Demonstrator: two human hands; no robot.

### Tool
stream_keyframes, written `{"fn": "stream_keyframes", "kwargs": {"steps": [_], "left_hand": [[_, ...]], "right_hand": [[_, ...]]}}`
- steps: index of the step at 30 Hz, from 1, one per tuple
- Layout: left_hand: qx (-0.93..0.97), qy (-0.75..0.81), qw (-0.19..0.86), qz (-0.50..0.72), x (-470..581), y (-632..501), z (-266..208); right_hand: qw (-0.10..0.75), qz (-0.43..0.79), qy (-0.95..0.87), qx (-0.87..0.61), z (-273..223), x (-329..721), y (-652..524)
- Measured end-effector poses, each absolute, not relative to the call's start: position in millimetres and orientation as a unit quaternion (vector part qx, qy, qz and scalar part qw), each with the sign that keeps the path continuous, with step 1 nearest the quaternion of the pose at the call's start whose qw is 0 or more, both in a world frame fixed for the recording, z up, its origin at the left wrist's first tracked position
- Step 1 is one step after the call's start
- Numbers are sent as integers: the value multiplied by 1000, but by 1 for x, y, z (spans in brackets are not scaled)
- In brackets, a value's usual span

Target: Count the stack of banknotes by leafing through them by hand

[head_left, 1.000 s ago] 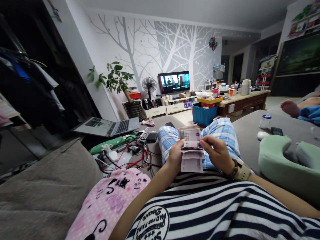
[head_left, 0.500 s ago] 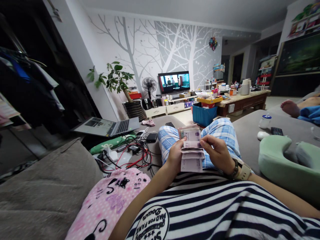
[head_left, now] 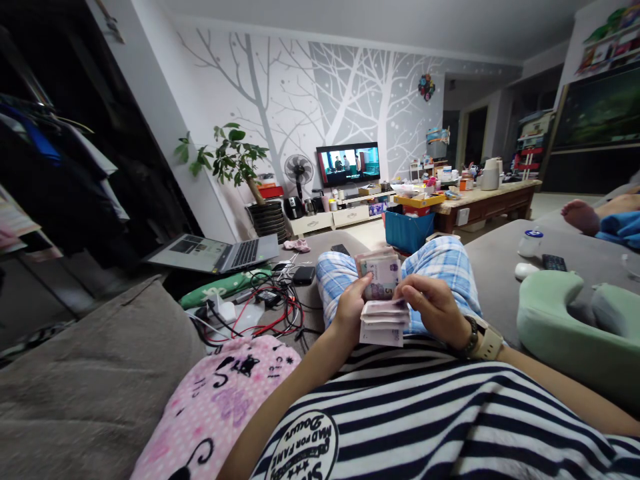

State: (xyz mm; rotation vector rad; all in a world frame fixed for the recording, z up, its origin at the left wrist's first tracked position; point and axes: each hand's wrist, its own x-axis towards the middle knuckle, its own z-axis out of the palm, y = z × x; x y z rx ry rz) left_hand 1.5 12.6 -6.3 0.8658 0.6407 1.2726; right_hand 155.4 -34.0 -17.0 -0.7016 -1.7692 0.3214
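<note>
I sit on a grey sofa with a stack of banknotes [head_left: 383,273] held over my lap. My left hand [head_left: 350,308] grips the stack from the left, its upper half standing up. My right hand [head_left: 434,308] pinches the folded-down notes [head_left: 384,321] at their right edge, thumb on top. A watch and a bead bracelet sit on my right wrist. Blue plaid trousers cover my knees behind the notes.
A laptop [head_left: 215,253] and a tangle of cables [head_left: 260,310] lie to my left, beside a pink pillow [head_left: 220,400]. A green neck pillow [head_left: 570,327], a remote and another person's foot [head_left: 580,215] are on the right. A blue bin [head_left: 407,230], a wooden table and a TV stand ahead.
The upper notes have been lifted more upright, and another note has folded down onto the lower pile. Both hands stay in place.
</note>
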Motion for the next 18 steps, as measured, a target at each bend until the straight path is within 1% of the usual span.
{"fn": "stream_keyframes", "kwargs": {"steps": [3, 5, 10, 15, 18], "left_hand": [[366, 275, 680, 572, 3, 15, -9], [367, 275, 676, 577, 3, 15, -10], [387, 276, 682, 556, 0, 9, -7], [382, 281, 696, 539, 1, 3, -2], [385, 288, 692, 538, 1, 1, -1]], "right_hand": [[551, 154, -771, -280, -16, 156, -35], [552, 140, -769, -290, -17, 155, -35], [582, 75, -731, -349, -20, 152, -31], [616, 54, -677, -399, -21, 152, -26], [630, 71, -649, -422, -22, 154, -21]]}}
